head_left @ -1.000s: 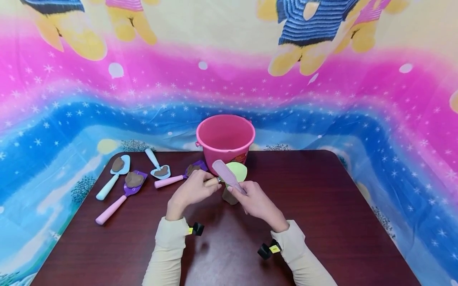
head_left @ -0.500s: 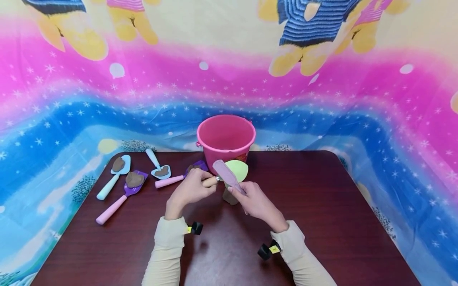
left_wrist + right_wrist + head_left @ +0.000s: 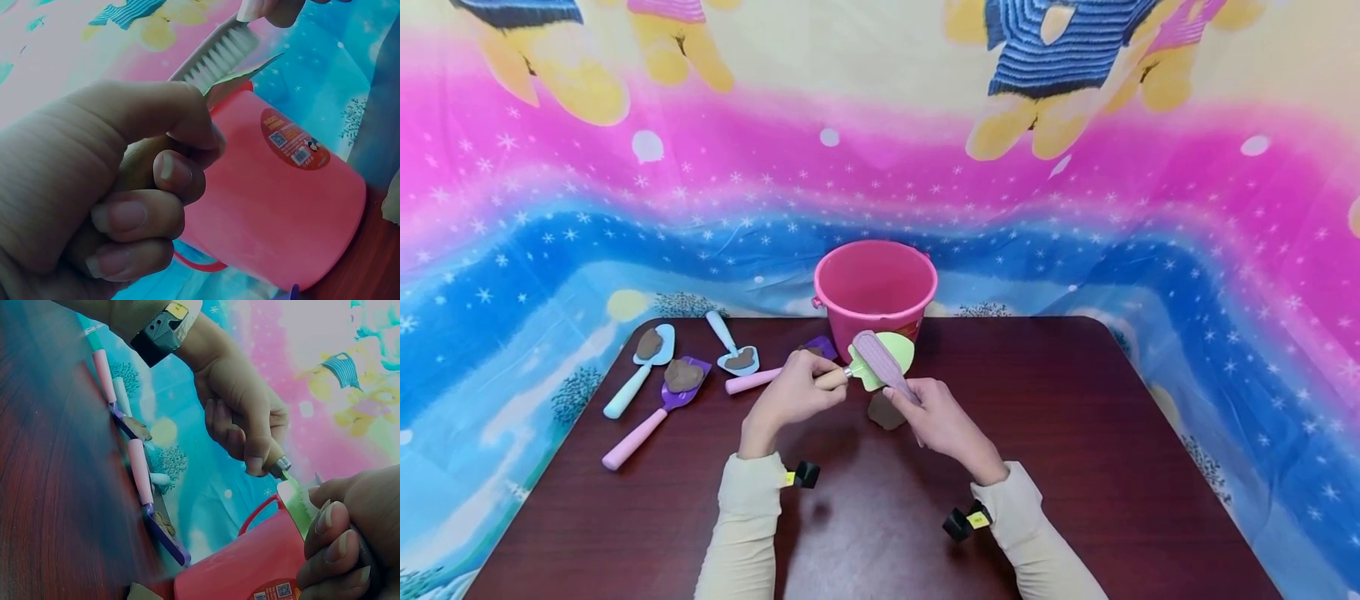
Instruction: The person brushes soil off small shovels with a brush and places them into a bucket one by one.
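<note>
My left hand (image 3: 793,392) grips the wooden handle of a small trowel (image 3: 901,348) with a light green blade. The blade is raised in front of the pink bucket (image 3: 876,321). In my right hand (image 3: 936,417) is a mauve brush (image 3: 880,360), pinched near its lower end and lying across the blade. Its white bristles (image 3: 220,57) face down onto the green blade in the left wrist view. On the table below both tools sits a brown clay-like lump (image 3: 886,412), partly covered by the brush and right hand.
Several toy shovels bearing brown lumps lie at the left: a pale blue shovel (image 3: 661,346), a purple shovel (image 3: 681,398), a small blue shovel (image 3: 741,360) and another purple one (image 3: 820,346) beside the bucket. A printed cloth (image 3: 880,183) hangs behind the dark red table (image 3: 1075,467).
My left hand has drawn slightly left and the trowel blade has turned and lifted, uncovering more of the lump below. The right hand with the brush has moved only a little.
</note>
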Motion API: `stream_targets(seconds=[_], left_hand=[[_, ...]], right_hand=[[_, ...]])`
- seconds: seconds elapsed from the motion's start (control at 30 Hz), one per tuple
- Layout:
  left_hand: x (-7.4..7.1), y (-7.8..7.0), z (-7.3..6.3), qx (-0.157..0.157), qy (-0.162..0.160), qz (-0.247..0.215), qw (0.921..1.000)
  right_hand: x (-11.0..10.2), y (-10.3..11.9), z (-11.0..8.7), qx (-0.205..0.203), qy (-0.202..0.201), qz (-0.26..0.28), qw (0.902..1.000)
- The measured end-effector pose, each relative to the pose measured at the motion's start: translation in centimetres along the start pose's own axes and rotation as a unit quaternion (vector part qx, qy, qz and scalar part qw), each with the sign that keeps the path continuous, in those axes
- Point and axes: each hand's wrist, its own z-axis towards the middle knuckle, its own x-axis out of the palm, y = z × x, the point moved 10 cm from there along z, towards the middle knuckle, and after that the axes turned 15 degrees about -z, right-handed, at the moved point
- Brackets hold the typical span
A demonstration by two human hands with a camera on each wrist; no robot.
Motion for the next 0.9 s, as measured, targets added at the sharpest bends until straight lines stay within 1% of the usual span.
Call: stream_targets(seconds=[0.2, 0.37, 0.53, 0.73, 0.9], left_hand=[[-0.6, 0.2, -0.2, 0.004, -0.009, -0.001, 1.0000], [-1.1, -0.1, -0.4, 0.012, -0.013, -0.015, 0.9997], [-1.5, -0.3, -0.5, 0.020, -0.018, -0.017, 0.9995], [-1.6, -0.4, -0.7, 0.016, -0.014, -0.015, 0.9997], [-1.6, -0.3, -0.7, 0.012, -0.011, -0.015, 0.9997]], right_hand=[[-0.4, -0.3, 0.1, 0.007, -0.005, -0.006, 0.9999], [-1.2, -0.7, 0.1, 0.016, -0.015, -0.005, 0.9997], [-1.8, -1.1, 0.1, 0.019, -0.023, -0.002, 0.9995], [-2.2, -1.7, 0.1, 0.023, -0.030, -0.004, 0.9993], [-2.6, -2.3, 0.3, 0.026, -0.039, -0.007, 0.9989]])
